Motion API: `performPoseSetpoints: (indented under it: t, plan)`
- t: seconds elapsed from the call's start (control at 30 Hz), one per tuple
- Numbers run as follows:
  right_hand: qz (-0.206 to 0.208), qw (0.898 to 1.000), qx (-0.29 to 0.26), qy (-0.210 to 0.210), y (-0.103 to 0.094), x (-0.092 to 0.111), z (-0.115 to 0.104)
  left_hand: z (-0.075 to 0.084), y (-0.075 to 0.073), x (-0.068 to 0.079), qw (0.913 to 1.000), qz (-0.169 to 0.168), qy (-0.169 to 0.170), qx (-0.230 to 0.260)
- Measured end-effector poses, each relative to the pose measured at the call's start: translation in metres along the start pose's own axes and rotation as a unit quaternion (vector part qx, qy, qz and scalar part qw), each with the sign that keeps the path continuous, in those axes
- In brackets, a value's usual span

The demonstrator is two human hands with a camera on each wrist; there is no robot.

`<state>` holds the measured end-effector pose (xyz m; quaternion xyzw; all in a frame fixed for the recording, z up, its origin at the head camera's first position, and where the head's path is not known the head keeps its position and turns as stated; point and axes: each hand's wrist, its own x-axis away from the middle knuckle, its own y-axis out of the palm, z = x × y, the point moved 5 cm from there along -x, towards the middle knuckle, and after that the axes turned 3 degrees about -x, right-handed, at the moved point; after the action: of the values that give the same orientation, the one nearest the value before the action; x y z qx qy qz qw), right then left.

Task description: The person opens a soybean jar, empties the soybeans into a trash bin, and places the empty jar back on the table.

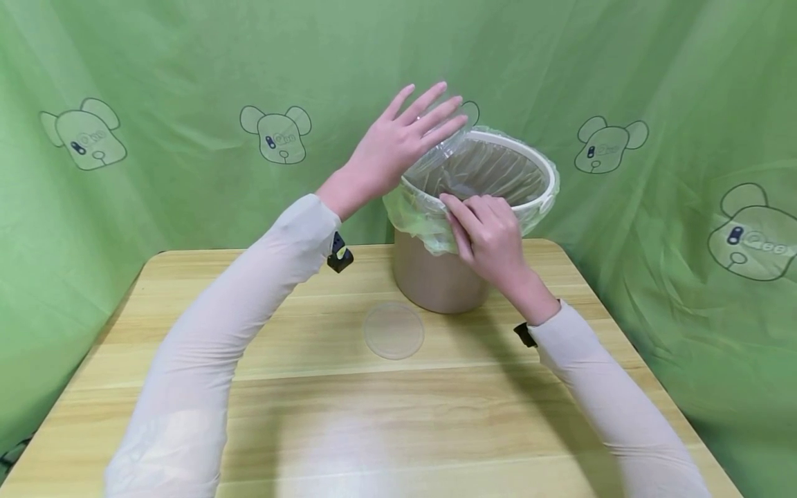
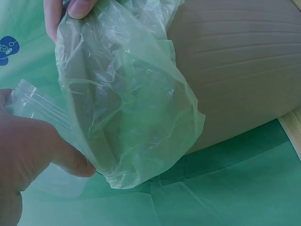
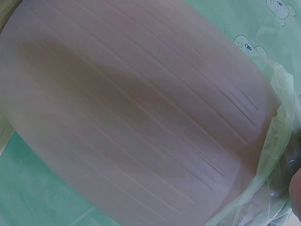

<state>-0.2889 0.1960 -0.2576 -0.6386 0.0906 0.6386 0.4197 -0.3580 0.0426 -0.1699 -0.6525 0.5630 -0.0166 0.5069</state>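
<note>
A taupe trash can (image 1: 438,277) stands toward the back of the table, lined with a thin pale green bag (image 2: 136,113) folded out over its white rim (image 1: 549,176). My left hand (image 1: 395,149) is at the left side of the mouth, fingers long and spread. Between its thumb and fingers it holds a clear plastic container (image 2: 44,107) with a ridged edge, tilted over the opening; the hand covers much of it. At the near side, my right hand (image 1: 488,238) grips the rim through the bag, fingers curled over the edge. In the right wrist view, the can's ribbed wall fills most of the picture.
A round transparent lid (image 1: 394,330) lies flat on the wooden table (image 1: 373,429) in front of the can. Green cloth (image 1: 187,62) with printed bear heads hangs around the back and both sides, close to the table's edges.
</note>
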Motion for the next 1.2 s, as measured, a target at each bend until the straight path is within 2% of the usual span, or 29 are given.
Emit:
performPoseSetpoints:
  t: [0.23, 0.33, 0.6, 0.87, 1.2]
  plan:
    - [0.0, 1.0, 0.001, 0.001, 0.0, 0.001, -0.001, 0.004, -0.001, 0.001, 0.9982, 0.008, 0.028, -0.053]
    - [-0.001, 1.0, 0.001, 0.002, 0.0, 0.001, -0.001, 0.005, -0.001, 0.001, 0.9975, 0.011, 0.032, -0.062]
    - [-0.002, 1.0, 0.001, 0.003, 0.0, 0.0, -0.001, 0.002, 0.001, 0.001, 0.9993, 0.0, 0.012, -0.036]
    - [0.003, 1.0, -0.001, 0.002, 0.0, -0.001, -0.001, -0.001, -0.004, 0.003, 0.9995, 0.011, 0.005, -0.029]
    - [0.001, 1.0, -0.006, 0.006, 0.0, -0.002, -0.001, -0.011, -0.01, 0.006, 0.9987, 0.04, -0.026, -0.02]
